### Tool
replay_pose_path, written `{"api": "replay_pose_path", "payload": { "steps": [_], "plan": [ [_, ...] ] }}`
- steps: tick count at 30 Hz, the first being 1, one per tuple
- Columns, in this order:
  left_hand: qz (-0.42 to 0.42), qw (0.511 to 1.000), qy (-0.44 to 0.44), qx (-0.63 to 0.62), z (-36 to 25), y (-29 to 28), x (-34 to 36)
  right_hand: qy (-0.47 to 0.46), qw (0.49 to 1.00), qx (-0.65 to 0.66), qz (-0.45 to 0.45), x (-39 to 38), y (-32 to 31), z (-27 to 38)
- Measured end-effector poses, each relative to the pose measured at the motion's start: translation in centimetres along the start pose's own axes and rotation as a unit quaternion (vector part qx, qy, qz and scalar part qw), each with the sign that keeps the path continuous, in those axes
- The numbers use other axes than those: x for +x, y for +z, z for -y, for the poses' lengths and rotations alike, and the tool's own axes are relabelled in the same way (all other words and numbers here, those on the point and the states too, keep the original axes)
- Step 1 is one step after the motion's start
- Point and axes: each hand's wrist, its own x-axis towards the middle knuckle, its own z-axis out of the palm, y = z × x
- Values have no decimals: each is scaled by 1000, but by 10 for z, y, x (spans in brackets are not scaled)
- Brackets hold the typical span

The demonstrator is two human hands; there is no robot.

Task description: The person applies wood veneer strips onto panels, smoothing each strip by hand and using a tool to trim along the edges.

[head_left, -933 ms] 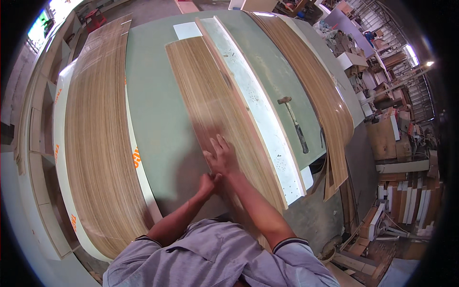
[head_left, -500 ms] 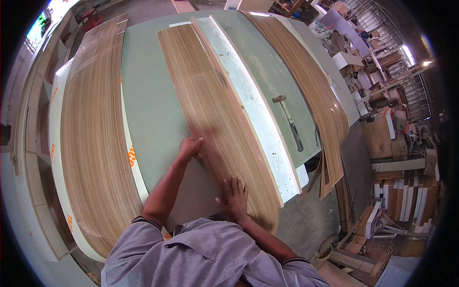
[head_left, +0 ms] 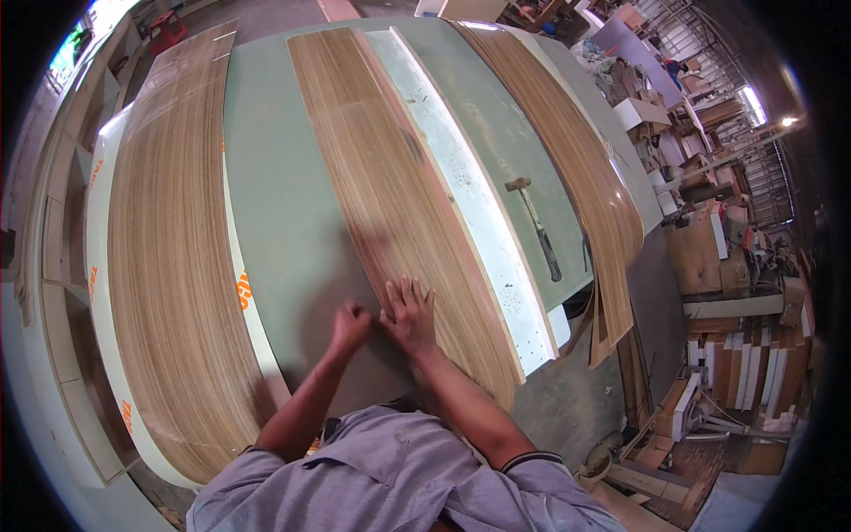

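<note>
Workshop: green tabletop [head_left: 275, 177], seen by me from afar.
Wood-grain strip [head_left: 355, 133]: lies lengthwise mid-table, just left of a white board [head_left: 479, 197].
Right hand [head_left: 409, 321]: laid flat and open on the strip, near its left edge.
Left hand [head_left: 350, 326]: clenched just beside that edge; I cannot tell whether it holds anything.
Hammer [head_left: 535, 230]: rests right of the board.

Head camera, left of a worn pair: looking steeply down and ahead from above the wearer's grey shirt [head_left: 399, 470], which is filling the bottom edge. Left hand [head_left: 352, 326] and right hand [head_left: 410, 319] are falling just below centre, fairly near. Fisheye is reaching past the green table's [head_left: 275, 160] far edge, bowing it; stacked boards [head_left: 749, 377] are standing farther off, right. Corners are going black.
</note>
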Motion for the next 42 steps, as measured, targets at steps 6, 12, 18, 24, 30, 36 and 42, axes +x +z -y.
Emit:
{"api": "replay_pose_path", "payload": {
  "steps": [6,12,18,24,30,36,42],
  "plan": [
    [281,944,-100,-141,-9,51,-93,-1,1000,-15,-15,47,7,0],
    [86,996,-7,-21,12,82,-64,9,1000,-2,-1,76,6,5],
    [64,990,-79,-95,-33,64,-52,19,997,69,-33,18,-16,-23],
    [33,995,-79,-58,-57,37,8,55,995,80,14,-94,-70,-6],
    [14,998,-16,-56,-70,5,79,51,998,-2,47,-118,-58,2],
    [-97,992,9,-84,-97,-13,96,34,998,-7,51,-71,-33,0],
    [-53,991,-16,-119,-46,-7,29,18,999,1,39,-16,-12,-5]
  ]
}}
